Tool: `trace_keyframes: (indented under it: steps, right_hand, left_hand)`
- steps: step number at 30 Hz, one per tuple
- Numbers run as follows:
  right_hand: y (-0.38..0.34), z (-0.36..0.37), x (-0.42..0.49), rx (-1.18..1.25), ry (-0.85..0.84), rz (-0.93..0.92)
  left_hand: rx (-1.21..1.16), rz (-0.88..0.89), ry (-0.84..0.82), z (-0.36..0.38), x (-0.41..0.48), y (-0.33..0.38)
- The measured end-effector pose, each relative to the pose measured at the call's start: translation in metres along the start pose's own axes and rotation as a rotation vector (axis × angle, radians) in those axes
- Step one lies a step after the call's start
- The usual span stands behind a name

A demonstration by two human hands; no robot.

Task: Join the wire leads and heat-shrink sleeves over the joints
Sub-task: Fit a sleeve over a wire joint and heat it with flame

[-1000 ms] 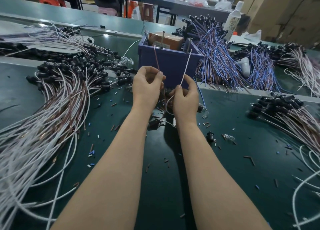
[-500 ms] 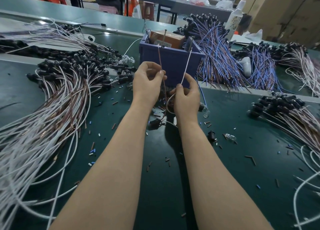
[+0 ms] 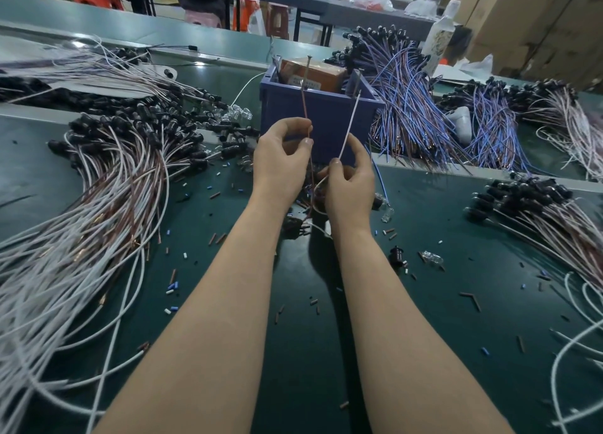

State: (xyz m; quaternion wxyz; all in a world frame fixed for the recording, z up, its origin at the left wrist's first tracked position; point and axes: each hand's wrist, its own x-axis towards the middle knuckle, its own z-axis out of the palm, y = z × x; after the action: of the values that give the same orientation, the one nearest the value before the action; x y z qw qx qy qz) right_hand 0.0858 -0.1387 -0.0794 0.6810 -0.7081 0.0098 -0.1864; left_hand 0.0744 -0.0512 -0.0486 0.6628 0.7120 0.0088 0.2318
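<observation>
Brown lead [image 3: 304,107]: thin, light, springy; upright before bin [image 3: 287,107], pinched by left hand [image 3: 280,162].
White lead [image 3: 349,123]: likewise, tilted, pinched low by right hand [image 3: 350,180].
Hold: likely best near the tips, against whip and bending.
Bench [image 3: 456,384]: strewn with bundles [image 3: 98,205], cut bits [image 3: 472,298].

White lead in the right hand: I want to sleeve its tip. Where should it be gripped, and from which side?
Pinch the white lead on its straight stretch just below the free tip, coming from the near side. It stands nearly upright above the right hand, which pinches it lower down, and the bin rises behind it. The left hand holds the brown lead.
</observation>
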Motion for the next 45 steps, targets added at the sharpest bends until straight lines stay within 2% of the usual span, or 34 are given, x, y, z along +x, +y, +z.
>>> trace_keyframes:
  steps: [19,26,33,39,42,45]
  right_hand:
    - [-0.003,-0.002,-0.003,0.089,-0.037,0.022]
    - [-0.008,-0.001,-0.003,-0.048,0.032,-0.007]
    - [-0.012,-0.001,-0.007,-0.095,-0.029,-0.103]
    - [-0.017,-0.003,-0.007,-0.133,-0.064,-0.137]
    - [-0.023,-0.008,-0.002,-0.063,0.018,-0.075]
    - [-0.031,-0.015,0.005,0.103,0.128,0.003]
  left_hand:
    - [0.011,0.022,-0.046,-0.002,0.000,0.003]
    - [-0.079,-0.038,-0.115,-0.001,-0.002,0.001]
    - [-0.004,-0.013,-0.154,0.000,-0.001,0.000]
    - [0.046,-0.087,-0.165,-0.005,0.001,0.002]
    - [0.156,-0.121,-0.255,-0.010,0.002,0.006]
    - [0.311,-0.116,-0.513,-0.014,-0.001,0.013]
